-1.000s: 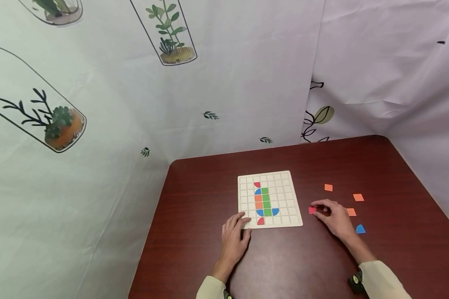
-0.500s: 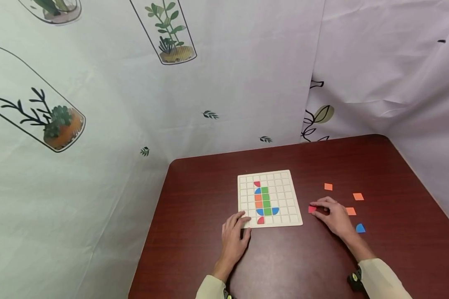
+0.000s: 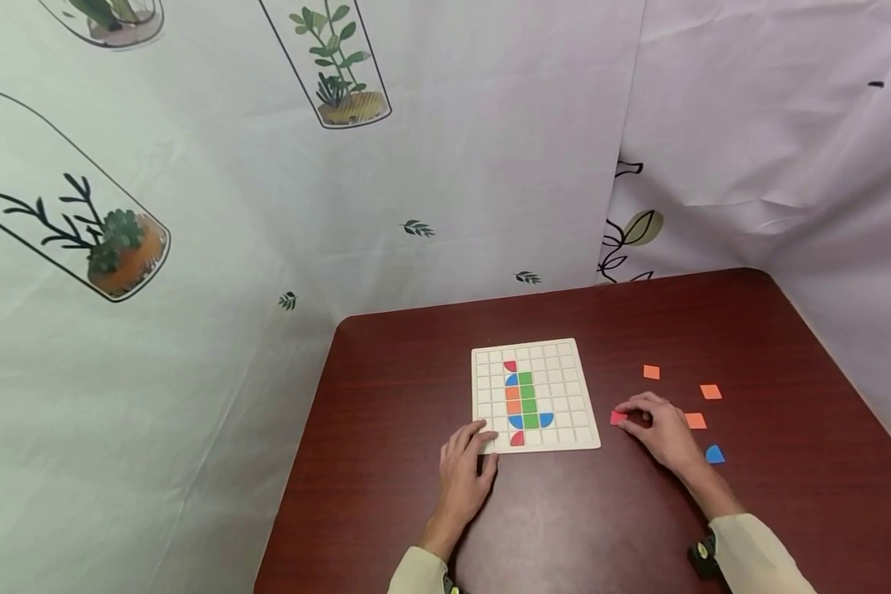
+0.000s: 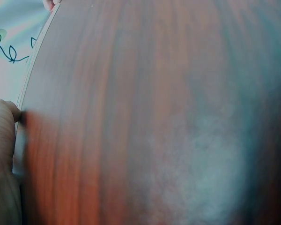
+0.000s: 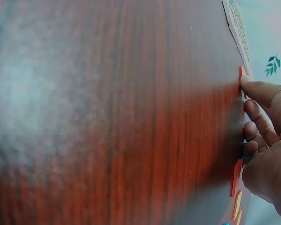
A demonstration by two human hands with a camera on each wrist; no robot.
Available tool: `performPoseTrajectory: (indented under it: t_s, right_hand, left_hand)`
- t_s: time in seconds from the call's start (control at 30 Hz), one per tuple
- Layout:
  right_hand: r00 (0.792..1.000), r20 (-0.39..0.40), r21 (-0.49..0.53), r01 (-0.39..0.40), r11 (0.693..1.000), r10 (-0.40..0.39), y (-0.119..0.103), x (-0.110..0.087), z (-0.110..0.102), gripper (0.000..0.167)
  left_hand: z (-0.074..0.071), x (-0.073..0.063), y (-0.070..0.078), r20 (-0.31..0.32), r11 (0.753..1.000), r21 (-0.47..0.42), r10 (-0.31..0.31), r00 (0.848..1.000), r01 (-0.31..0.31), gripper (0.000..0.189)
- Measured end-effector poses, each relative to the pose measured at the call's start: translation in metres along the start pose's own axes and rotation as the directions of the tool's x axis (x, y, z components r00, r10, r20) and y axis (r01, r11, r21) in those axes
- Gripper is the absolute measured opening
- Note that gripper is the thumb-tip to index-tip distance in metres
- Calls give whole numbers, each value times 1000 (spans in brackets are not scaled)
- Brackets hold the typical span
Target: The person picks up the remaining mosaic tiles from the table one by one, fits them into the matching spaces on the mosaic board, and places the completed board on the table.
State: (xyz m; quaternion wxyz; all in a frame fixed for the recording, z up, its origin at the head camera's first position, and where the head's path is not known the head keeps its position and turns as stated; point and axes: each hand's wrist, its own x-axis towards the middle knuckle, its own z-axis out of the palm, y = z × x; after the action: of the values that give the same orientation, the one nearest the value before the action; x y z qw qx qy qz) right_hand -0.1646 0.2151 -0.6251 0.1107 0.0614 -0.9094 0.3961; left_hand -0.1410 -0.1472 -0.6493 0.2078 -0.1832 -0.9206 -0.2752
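Red piece (image 3: pixel 617 418) just right of the board's (image 3: pixel 564 388) right edge, a strip of tabletop (image 3: pixel 401 412) between. Right hand (image 3: pixel 666 431): fingers clamped on it. Left hand (image 3: pixel 463 474): fingers slightly apart, on board's near left corner. Orange pieces (image 3: pixel 710 392) and loose blue piece (image 3: pixel 715 454) farther right. Tabletop red-brown, glossy; printed cloth (image 3: pixel 490 165) beyond far edge. Board's green column (image 3: pixel 527 400) runs near to far; red piece part-covered, long axis cannot be told.

Reddish-brown table (image 3: pixel 557 520), pale cloth (image 3: pixel 475 157) (plant-printed)
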Motion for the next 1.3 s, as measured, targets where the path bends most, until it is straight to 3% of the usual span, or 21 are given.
performPoseTrajectory:
  t_s: [0.4, 0.73, 1.3]
  right_hand:
    - [998, 22, 6, -55, 998, 55, -2, -1, 0, 17]
    - [993, 73, 43, -96, 994, 93, -4, 2, -1, 12]
    - [991, 60, 117, -124, 985, 118, -9, 3, -4, 8]
  left_hand:
    - [-3, -1, 3, 28, 1000, 6, -30, 999, 29, 34]
    - [-2, -2, 1, 16, 1000, 8, -15, 1000, 15, 34]
    - [0, -1, -1, -5, 1000, 4, 8, 1000, -8, 36]
